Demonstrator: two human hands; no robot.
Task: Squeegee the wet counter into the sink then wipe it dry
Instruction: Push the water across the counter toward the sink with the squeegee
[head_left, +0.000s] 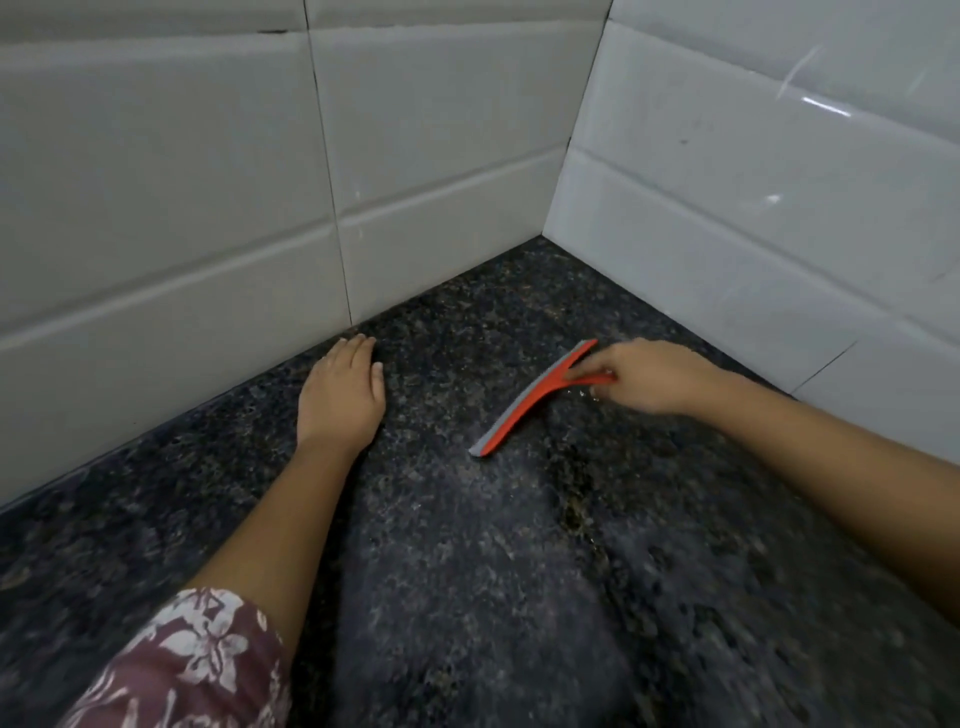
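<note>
An orange squeegee (524, 404) with a grey rubber blade lies edge-down on the dark speckled granite counter (467, 571), its blade running diagonally from lower left to upper right. My right hand (649, 376) grips its short orange handle from the right. Flat on the counter to the left rests my left hand (340, 397), palm down, fingers together and pointing at the wall, holding nothing. A few small wet glints show by the handle. No sink or cloth is in view.
White tiled walls meet in a corner (543, 234) behind the counter: one wall (182, 208) runs along the left, the other (753, 208) along the right. A floral maroon sleeve (182, 660) covers my left upper arm at the bottom left.
</note>
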